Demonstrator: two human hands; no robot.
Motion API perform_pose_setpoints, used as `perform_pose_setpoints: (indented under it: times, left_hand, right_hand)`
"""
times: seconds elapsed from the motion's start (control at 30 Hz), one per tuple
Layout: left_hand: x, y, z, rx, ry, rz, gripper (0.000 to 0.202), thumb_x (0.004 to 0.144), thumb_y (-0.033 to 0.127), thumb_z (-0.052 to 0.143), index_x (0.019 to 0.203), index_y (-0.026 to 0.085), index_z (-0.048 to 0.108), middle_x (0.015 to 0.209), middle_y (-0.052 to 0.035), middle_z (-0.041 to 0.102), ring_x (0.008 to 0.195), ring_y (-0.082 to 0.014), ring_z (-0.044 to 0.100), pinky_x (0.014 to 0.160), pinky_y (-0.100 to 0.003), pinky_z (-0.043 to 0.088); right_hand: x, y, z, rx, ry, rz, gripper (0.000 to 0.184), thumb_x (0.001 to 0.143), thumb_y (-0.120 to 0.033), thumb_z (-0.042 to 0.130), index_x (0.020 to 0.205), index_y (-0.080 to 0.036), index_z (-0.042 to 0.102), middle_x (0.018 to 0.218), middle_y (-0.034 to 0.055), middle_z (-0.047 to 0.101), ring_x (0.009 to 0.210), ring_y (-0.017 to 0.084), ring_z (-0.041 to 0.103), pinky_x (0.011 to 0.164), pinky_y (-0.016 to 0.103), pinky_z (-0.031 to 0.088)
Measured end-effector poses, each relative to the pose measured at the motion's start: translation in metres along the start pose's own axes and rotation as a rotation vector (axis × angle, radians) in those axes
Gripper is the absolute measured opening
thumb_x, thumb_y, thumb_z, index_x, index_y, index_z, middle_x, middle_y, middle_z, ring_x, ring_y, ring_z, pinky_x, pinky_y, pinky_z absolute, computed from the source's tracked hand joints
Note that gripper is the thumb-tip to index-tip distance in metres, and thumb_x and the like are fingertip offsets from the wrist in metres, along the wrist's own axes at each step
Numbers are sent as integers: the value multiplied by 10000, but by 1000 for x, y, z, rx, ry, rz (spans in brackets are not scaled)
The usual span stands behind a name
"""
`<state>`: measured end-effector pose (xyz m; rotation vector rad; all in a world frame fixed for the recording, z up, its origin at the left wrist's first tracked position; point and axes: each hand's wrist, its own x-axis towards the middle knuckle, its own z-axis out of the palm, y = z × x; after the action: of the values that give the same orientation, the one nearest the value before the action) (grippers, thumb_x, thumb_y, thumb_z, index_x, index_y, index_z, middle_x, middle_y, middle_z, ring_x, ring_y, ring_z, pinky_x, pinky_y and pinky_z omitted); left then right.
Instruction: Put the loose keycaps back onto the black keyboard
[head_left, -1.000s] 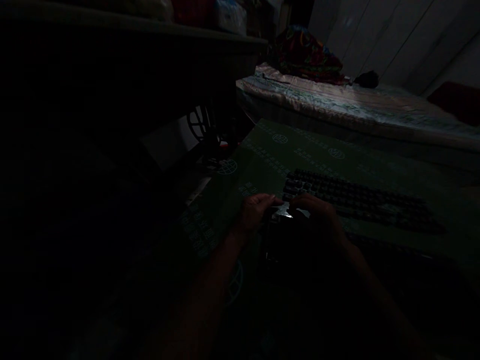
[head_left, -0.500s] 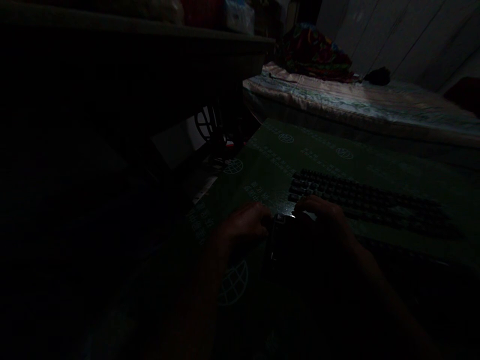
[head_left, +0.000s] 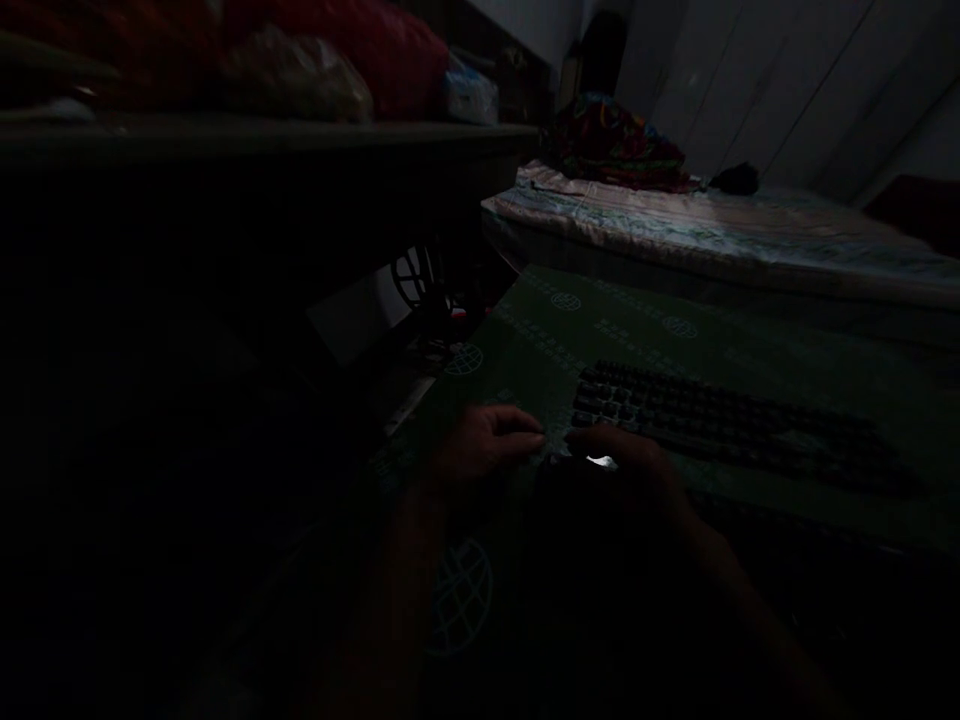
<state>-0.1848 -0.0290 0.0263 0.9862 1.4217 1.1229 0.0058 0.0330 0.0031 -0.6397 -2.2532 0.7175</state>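
The scene is very dark. My left hand is over the green printed board, thumb and forefinger brought together at the tips; anything between them is too small or dark to make out. Just to its right, my right hand has its fingers bent and closed, and what they hold is hidden. Below the fingers lies a dark object of unclear shape, with a bright white spot beside it under the right hand. A black keyboard lies right behind the right hand, several keycaps visible at its left end.
At upper left a table carries red and clear plastic bags. Beneath it stands a dark spoked wheel. A bed with a pile of patterned cloth is at the back. Another long dark part lies before the keyboard.
The view has tilted up, so things sit lower in the picture. My left hand has drawn away from the dark object's edge, and my right fingers have moved left across its top.
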Motion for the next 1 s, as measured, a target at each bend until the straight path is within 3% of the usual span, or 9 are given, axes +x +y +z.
perform_pose_setpoints:
  times: [0.13, 0.3, 0.53, 1.0]
  left_hand:
    - [-2, 1, 12, -442, -21, -88, 194, 591, 233, 752, 730, 132, 662, 601, -1, 624, 489, -84, 534, 478, -199, 385]
    - [-2, -4, 22, -664, -65, -179, 177, 626, 229, 750, 670, 123, 616, 556, 7, 605, 448, -71, 543, 420, -162, 389]
    - [-4, -4, 28, -739, -56, -258, 177, 635, 216, 737, 638, 126, 585, 484, 37, 536, 389, -48, 487, 353, -134, 307]
    - [-7, -9, 24, -698, -96, -275, 299, 519, 261, 815, 667, 130, 591, 465, 41, 548, 362, -47, 460, 347, -141, 310]
  right_hand:
    - [1, -12, 13, 235, 120, 35, 268, 745, -207, 606, 1008, -221, 657, 811, 34, 712, 693, 158, 662, 606, 256, 524]
    - [2, -23, 19, 537, 176, 266, 233, 716, -275, 680, 942, -219, 687, 789, 23, 716, 688, 166, 670, 595, 252, 537]
    - [2, -27, 20, 796, 220, 471, 223, 640, -272, 751, 851, -210, 711, 766, 27, 723, 684, 174, 674, 597, 252, 541]
    - [2, -32, 17, 885, 217, 449, 164, 644, -199, 741, 800, -248, 727, 755, -4, 726, 674, 142, 672, 587, 210, 532]
